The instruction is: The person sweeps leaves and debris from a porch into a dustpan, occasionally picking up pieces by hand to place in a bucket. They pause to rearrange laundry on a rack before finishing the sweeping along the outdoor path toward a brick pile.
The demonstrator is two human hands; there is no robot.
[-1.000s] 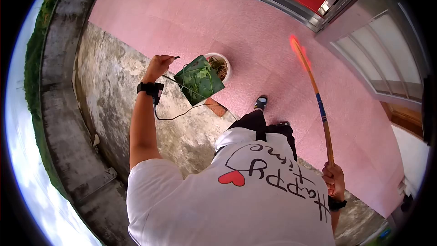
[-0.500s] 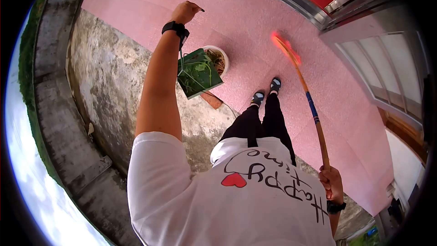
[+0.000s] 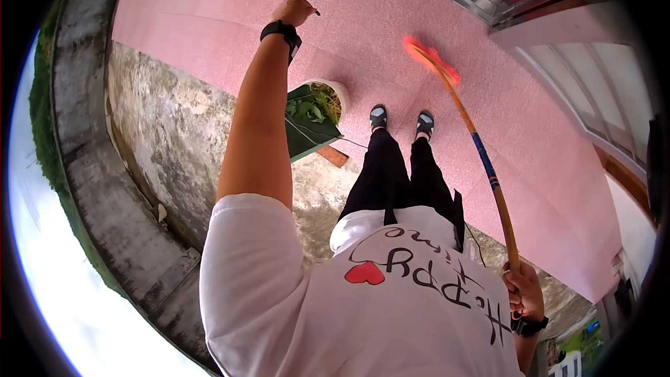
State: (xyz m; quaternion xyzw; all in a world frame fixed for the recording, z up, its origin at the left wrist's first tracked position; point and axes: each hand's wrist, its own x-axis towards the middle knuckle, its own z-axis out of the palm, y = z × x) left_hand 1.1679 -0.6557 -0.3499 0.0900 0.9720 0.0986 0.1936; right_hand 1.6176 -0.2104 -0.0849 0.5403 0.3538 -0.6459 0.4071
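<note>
My left hand (image 3: 293,10) is closed high at the upper left, with a short dark tip sticking out of its fist. It appears to grip the handle of a green dustpan (image 3: 306,142), though my forearm hides most of that handle. The dustpan tilts against a white bucket (image 3: 344,98), and green leaves (image 3: 317,103) lie across its edge and in the bucket. Low on the right, my right hand (image 3: 525,290) wraps round the wooden handle of a broom (image 3: 497,199). Blue tape binds the handle, and the bright red-pink broom head (image 3: 436,63) is at the pink floor.
My feet (image 3: 401,120) stand on the pink tiled floor (image 3: 363,21) just right of the bucket. A reddish brick piece (image 3: 333,156) lies by the dustpan. A low concrete wall (image 3: 87,119) runs along the left, and a metal-framed door (image 3: 586,91) stands at the right.
The dustpan has tipped further towards the bucket, and leaves have shifted into it. My left hand has moved slightly up and right. One foot has stepped forward; the broom head has shifted slightly left.
</note>
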